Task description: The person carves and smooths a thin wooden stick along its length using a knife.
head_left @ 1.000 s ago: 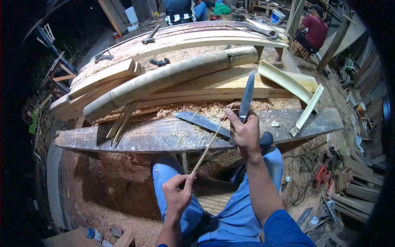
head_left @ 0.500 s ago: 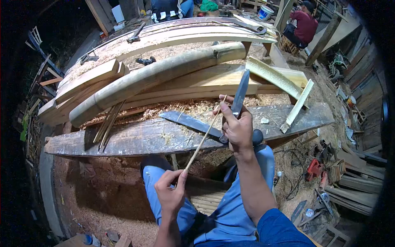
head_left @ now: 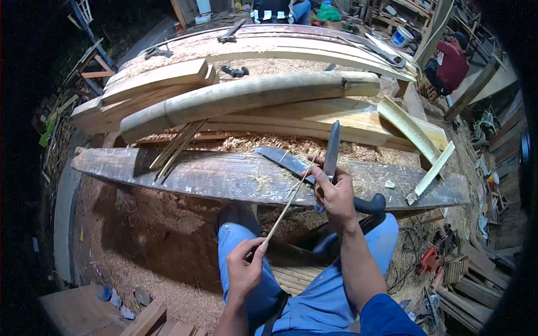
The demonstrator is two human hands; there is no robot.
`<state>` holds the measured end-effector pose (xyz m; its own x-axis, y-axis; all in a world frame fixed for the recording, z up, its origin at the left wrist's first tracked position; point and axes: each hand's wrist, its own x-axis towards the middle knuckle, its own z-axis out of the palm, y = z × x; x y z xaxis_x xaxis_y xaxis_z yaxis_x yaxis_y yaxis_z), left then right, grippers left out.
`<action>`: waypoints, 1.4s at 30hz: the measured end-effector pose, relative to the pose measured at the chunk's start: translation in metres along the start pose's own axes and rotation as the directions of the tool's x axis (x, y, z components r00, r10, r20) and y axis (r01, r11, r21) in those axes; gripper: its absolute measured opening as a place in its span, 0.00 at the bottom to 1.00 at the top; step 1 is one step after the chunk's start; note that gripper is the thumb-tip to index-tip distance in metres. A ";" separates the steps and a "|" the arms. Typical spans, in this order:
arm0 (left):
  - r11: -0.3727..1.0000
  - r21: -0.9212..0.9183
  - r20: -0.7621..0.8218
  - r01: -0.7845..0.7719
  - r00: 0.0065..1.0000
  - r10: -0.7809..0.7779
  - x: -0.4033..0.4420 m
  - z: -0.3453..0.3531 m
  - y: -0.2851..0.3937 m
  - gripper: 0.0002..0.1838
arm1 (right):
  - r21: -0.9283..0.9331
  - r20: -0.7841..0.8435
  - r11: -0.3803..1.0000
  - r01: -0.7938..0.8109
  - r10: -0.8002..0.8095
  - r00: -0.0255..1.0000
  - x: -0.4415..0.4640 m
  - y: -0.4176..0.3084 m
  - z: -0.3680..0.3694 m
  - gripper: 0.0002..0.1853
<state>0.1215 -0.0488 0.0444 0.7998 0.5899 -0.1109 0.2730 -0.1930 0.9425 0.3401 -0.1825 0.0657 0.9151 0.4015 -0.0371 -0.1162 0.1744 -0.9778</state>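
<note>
1. Head view: a weathered plank (head_left: 218, 168) spans mid-frame, with a bamboo pole (head_left: 252, 98) above it.
2. At centre, a machete (head_left: 294, 165) lies on the plank.
3. Right of centre, the right hand (head_left: 337, 196) grips a knife (head_left: 333, 145), blade up, while pinching one end of a thin stick (head_left: 284, 211).
4. Lower centre, the left hand (head_left: 245, 267) pinches the other end.
5. The thin stick slants through centre; the step looks like trimming or checking it, and a stroke would call for steady pinches, edge clear of fingers.
</note>
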 end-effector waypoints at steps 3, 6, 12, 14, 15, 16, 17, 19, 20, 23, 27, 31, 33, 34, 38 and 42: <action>1.000 0.011 -0.031 0.019 0.999 -0.019 -0.006 -0.006 0.000 0.07 | 0.047 0.087 0.999 -0.021 0.017 0.996 -0.008 -0.002 0.006 0.19; 0.995 0.086 -0.099 -0.050 0.993 0.059 -0.020 -0.018 -0.019 0.08 | 0.019 0.283 0.998 -0.054 0.047 0.958 -0.015 0.016 0.001 0.25; 0.958 -0.121 -0.162 0.259 0.947 -0.277 -0.068 -0.045 -0.047 0.10 | -0.396 0.485 0.902 0.172 0.047 0.873 -0.051 0.039 0.044 0.18; 0.889 -0.227 -0.146 0.398 0.889 -0.435 -0.078 -0.046 -0.048 0.11 | -0.305 0.506 0.902 0.306 -0.119 0.855 -0.067 0.072 0.061 0.15; 0.881 -0.275 -0.159 0.385 0.885 -0.437 -0.081 -0.045 -0.050 0.11 | -0.371 0.512 0.898 0.239 -0.017 0.859 -0.075 0.078 0.066 0.13; 0.878 -0.276 -0.170 0.390 0.880 -0.444 -0.082 -0.045 -0.050 0.11 | -0.436 0.513 0.883 0.173 0.086 0.854 -0.083 0.084 0.071 0.12; 0.869 -0.300 -0.163 0.393 0.877 -0.453 -0.083 -0.044 -0.049 0.11 | -0.407 0.530 0.866 0.290 -0.035 0.847 -0.089 0.096 0.076 0.08; 0.860 -0.320 -0.177 0.397 0.867 -0.466 -0.086 -0.044 -0.048 0.11 | -0.423 0.573 0.858 0.291 0.005 0.819 -0.097 0.091 0.082 0.09; 0.856 -0.325 -0.187 0.401 0.860 -0.474 -0.092 -0.045 -0.050 0.11 | -0.432 0.588 0.847 0.309 0.004 0.809 -0.099 0.091 0.083 0.09; 0.855 -0.349 -0.207 0.382 0.859 -0.468 -0.106 -0.049 -0.055 0.12 | -0.389 0.646 0.835 0.389 -0.053 0.762 -0.101 0.095 0.086 0.09; 0.857 -0.336 -0.207 0.390 0.857 -0.471 -0.114 -0.051 -0.041 0.15 | -0.377 0.684 0.844 0.382 -0.025 0.729 -0.113 0.107 0.090 0.09; 0.860 -0.311 -0.215 0.404 0.852 -0.478 -0.118 -0.048 -0.044 0.18 | -0.370 0.743 0.830 0.418 -0.007 0.670 -0.124 0.113 0.093 0.10; 0.844 -0.332 -0.228 0.422 0.832 -0.506 -0.118 -0.047 -0.045 0.19 | -0.366 0.746 0.835 0.411 0.000 0.666 -0.128 0.116 0.092 0.09; 0.833 -0.345 -0.239 0.432 0.818 -0.523 -0.117 -0.047 -0.046 0.19 | -0.368 0.749 0.835 0.410 0.005 0.662 -0.130 0.115 0.092 0.09; 0.807 -0.380 -0.304 0.452 0.763 -0.570 -0.108 -0.045 -0.046 0.17 | -0.375 0.742 0.818 0.436 -0.018 0.671 -0.137 0.117 0.091 0.09; 0.828 -0.386 -0.285 0.407 0.801 -0.527 -0.089 -0.049 -0.049 0.17 | -0.388 0.705 0.813 0.435 -0.043 0.708 -0.131 0.115 0.097 0.10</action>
<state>0.0106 -0.0537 0.0231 0.3441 0.7974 -0.4958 0.3454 0.3835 0.8565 0.1694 -0.1274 -0.0217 0.3811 0.9105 0.1607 0.4534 -0.0326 -0.8907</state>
